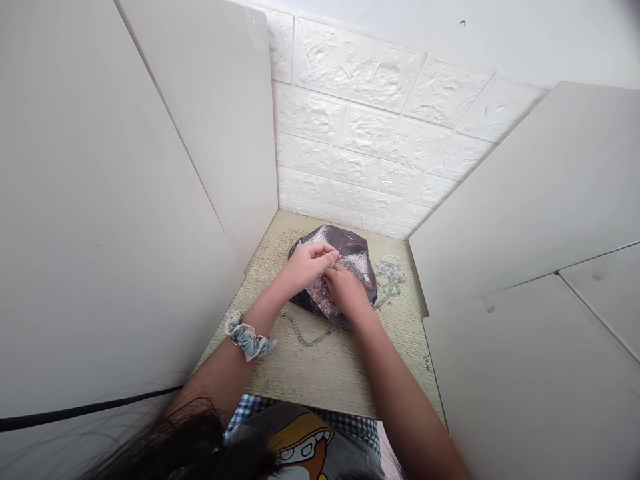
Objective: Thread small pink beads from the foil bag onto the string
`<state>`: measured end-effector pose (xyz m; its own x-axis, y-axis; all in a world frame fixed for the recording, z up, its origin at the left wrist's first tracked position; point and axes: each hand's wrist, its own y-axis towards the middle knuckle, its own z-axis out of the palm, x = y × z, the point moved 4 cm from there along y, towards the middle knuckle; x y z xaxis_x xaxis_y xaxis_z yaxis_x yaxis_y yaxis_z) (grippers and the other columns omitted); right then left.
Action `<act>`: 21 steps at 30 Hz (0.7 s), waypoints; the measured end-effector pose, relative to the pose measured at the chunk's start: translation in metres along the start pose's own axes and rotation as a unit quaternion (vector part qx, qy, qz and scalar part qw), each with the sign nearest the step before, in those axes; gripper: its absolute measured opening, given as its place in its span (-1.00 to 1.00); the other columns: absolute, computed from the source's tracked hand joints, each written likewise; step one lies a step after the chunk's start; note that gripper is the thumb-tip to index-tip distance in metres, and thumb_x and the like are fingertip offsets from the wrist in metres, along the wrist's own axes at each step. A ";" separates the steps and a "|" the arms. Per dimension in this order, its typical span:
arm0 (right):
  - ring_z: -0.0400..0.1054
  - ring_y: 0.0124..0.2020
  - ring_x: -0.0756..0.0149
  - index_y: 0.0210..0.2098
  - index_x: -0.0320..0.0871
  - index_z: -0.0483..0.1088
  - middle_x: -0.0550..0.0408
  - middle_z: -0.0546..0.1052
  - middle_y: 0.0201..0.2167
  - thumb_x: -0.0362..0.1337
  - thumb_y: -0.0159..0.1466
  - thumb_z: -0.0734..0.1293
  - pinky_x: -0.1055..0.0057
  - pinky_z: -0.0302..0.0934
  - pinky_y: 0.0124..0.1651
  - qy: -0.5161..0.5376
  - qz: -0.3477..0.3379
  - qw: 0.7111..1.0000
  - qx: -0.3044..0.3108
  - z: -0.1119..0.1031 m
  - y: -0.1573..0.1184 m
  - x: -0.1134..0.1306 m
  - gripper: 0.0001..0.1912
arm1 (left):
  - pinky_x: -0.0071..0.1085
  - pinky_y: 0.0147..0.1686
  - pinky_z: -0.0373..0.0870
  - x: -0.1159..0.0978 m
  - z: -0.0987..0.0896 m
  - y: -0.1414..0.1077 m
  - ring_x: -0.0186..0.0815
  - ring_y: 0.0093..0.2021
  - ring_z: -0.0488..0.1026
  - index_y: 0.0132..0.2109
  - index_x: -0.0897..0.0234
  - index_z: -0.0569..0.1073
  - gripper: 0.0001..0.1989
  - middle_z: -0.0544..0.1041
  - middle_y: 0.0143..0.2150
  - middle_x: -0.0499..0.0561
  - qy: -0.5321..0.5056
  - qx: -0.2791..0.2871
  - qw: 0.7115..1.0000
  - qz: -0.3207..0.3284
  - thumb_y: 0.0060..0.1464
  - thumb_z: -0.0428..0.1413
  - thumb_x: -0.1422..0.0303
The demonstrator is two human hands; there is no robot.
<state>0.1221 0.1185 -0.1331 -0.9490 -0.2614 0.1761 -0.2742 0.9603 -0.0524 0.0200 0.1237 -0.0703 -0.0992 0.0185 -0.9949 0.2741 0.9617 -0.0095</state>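
Observation:
A shiny dark silvery bag [327,235] lies open on the wooden table, with small pink and pale beads [320,293] inside it. Over the bag, my left hand [311,263] has its thumb and forefinger pinched together; whatever is between them is too small to name. My right hand [345,288] is just beside it, its fingers curled at the beads, and its fingertips are partly hidden. A string of greenish beads [306,341] trails from under the near side of the bag. More strung beads [390,275] are heaped to its right.
The light wooden table top [310,377] ends at a white brick-patterned wall [350,127]. Pale panels [200,87] rise on the left, and others [540,200] stand on the right. Small bits [427,362] lie at the right table edge.

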 end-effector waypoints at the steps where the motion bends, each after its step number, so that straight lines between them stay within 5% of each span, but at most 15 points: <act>1: 0.25 -0.24 0.32 -0.15 -0.10 0.28 0.02 0.33 -0.18 -0.24 0.28 -0.09 0.45 0.07 -0.39 -0.004 0.001 1.000 0.001 0.000 0.000 0.001 -0.62 | -0.59 -0.66 0.03 0.000 0.000 0.000 -0.55 -0.65 0.06 -0.43 0.37 0.38 -0.80 0.25 -0.62 -0.12 0.000 0.000 1.000 0.001 -0.10 0.03 0.29; 14: 0.24 -0.22 0.31 -0.08 -0.12 0.22 -0.03 0.31 -0.16 -0.27 0.27 -0.09 0.44 0.08 -0.37 -0.002 -0.016 1.000 0.001 -0.002 0.000 0.007 -0.63 | -0.58 -0.64 0.05 -0.001 0.000 0.000 -0.53 -0.63 0.08 -0.44 0.37 0.39 -0.81 0.27 -0.61 -0.11 0.008 -0.002 1.000 -0.004 -0.09 0.02 0.29; 21: 0.24 -0.22 0.40 -0.23 -0.15 0.30 0.03 0.32 -0.20 -0.30 0.24 0.03 0.51 0.07 -0.29 0.084 -0.046 0.995 -0.005 -0.010 -0.006 0.007 -0.74 | -0.59 -0.65 0.05 -0.001 -0.001 0.000 -0.54 -0.63 0.07 -0.44 0.37 0.37 -0.80 0.26 -0.60 -0.11 0.007 0.000 1.000 -0.009 -0.09 0.02 0.28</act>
<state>0.1189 0.1121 -0.1213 -0.8806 -0.3286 0.3414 -0.3559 0.9344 -0.0185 0.0194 0.1240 -0.0696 -0.1176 0.0051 -0.9930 0.2730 0.9616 -0.0274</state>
